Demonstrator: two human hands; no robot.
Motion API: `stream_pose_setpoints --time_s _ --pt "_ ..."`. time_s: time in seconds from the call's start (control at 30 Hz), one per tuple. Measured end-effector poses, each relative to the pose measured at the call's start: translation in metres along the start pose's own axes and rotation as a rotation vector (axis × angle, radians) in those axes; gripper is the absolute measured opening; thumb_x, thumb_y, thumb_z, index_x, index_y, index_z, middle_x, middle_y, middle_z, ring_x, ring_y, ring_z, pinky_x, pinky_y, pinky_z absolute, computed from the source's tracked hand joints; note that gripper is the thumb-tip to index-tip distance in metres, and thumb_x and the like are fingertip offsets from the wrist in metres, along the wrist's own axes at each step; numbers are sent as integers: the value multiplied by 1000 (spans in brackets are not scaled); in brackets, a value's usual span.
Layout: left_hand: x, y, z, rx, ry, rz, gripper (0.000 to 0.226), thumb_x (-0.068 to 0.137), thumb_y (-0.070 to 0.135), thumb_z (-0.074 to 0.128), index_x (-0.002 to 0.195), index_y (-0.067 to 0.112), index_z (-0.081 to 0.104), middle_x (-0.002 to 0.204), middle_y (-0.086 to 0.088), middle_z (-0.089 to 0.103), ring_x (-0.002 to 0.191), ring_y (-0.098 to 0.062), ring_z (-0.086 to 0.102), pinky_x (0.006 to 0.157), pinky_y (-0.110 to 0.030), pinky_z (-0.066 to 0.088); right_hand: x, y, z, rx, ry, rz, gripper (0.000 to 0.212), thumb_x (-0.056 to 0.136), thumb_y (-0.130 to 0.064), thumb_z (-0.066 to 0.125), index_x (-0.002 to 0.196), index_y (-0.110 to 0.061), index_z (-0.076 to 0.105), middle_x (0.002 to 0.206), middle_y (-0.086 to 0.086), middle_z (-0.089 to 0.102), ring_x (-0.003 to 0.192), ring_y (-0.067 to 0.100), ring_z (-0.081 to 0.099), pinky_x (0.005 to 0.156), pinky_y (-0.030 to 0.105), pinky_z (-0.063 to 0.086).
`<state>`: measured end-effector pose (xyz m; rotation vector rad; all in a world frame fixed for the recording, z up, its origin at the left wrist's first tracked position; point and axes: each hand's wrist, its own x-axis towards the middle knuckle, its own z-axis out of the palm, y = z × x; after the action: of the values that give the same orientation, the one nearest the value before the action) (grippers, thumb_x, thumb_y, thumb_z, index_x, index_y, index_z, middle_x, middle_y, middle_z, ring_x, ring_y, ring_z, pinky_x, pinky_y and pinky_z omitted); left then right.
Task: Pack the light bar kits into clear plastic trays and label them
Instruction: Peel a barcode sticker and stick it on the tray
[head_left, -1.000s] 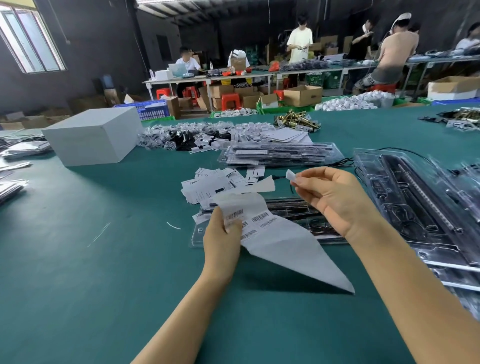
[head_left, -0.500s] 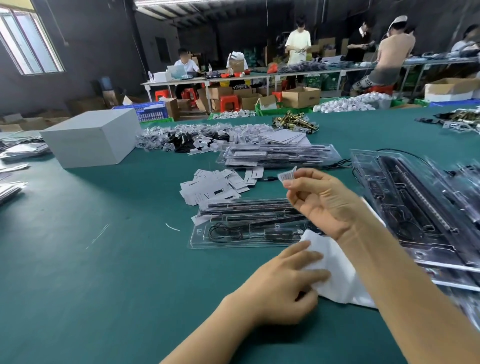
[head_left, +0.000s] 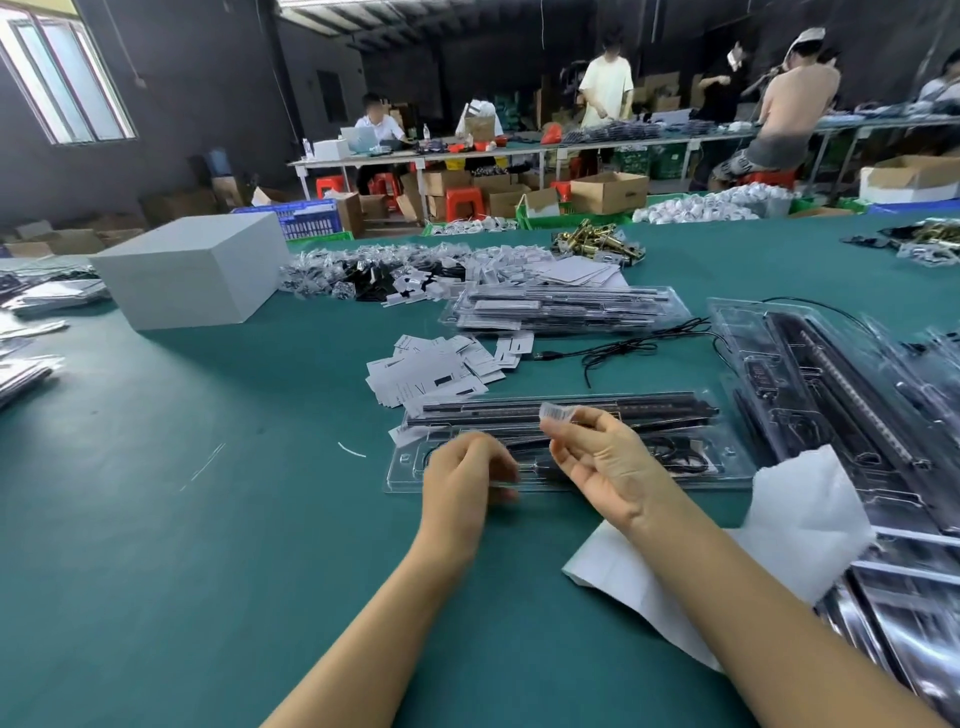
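A clear plastic tray (head_left: 730, 464) holding black light bars (head_left: 654, 402) and a coiled cable lies on the green table in front of me. My left hand (head_left: 460, 486) is at the tray's near left edge, with its fingers curled over the rim. Just above the middle of the tray, my right hand (head_left: 605, 462) pinches a small barcode label (head_left: 558, 413) between thumb and forefinger. The white label backing sheet (head_left: 800, 525) lies loose on the table under my right forearm.
Behind the tray are a pile of small paper cards (head_left: 431, 371), a black USB cable (head_left: 623, 348) and a stack of packed trays (head_left: 566, 309). Open clear trays (head_left: 831, 395) fill the right side. A white box (head_left: 192, 270) stands at far left. People work at the back tables.
My left hand let go of the label sheet, which now lies at the right, and moved to the tray's near edge. My right hand carried the peeled label down over the tray.
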<state>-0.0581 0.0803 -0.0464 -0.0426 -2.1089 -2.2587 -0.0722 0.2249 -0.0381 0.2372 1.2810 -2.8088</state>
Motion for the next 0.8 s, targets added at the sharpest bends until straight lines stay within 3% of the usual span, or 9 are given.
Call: stream_pose_setpoints --time_s 0.1,0.17,0.3,0.43,0.63,0.8 --pt "7 -2 -7 37 13 94 11 89 23 65 80 17 64 77 1 65 75 -11 62 58 -24 52 -3 13 2 -345 -61 -124 48 58 -4 81 99 -4 56 87 10 70 77 16 68 71 25 53" --pt "8 -5 -5 38 -36 70 20 81 31 72 89 15 64 83 3 68 76 -8 64 62 -24 53 -6 19 2 -448 -93 -157 52 57 -6 85 102 -4 57 90 11 69 81 19 68 76 28 55" --pt "7 -4 -4 -89 -94 8 5 87 11 67 82 8 66 72 -2 66 65 -11 59 63 -23 50 -6 24 -1 -493 -126 -188 40 66 7 80 99 -3 60 86 9 69 76 18 70 69 22 55" --pt "11 -4 -8 -17 -77 38 12 90 8 63 79 10 65 64 6 65 63 -5 59 62 -19 53 -4 23 -1 -457 -141 -149 48 59 -3 83 101 4 60 88 12 66 82 18 65 82 29 55" --pt "19 -3 -19 270 -88 161 15 92 12 63 79 19 64 67 11 61 62 -4 53 57 -18 48 -5 19 0 -335 -67 -81 8 82 -5 71 85 -2 64 74 6 70 68 14 69 60 23 56" --pt "21 0 -29 402 -165 193 23 88 2 63 87 25 64 76 8 63 69 -8 55 69 -23 48 -6 19 3 -472 -34 -208 7 84 -7 70 83 -1 67 74 6 70 72 14 69 58 27 57"
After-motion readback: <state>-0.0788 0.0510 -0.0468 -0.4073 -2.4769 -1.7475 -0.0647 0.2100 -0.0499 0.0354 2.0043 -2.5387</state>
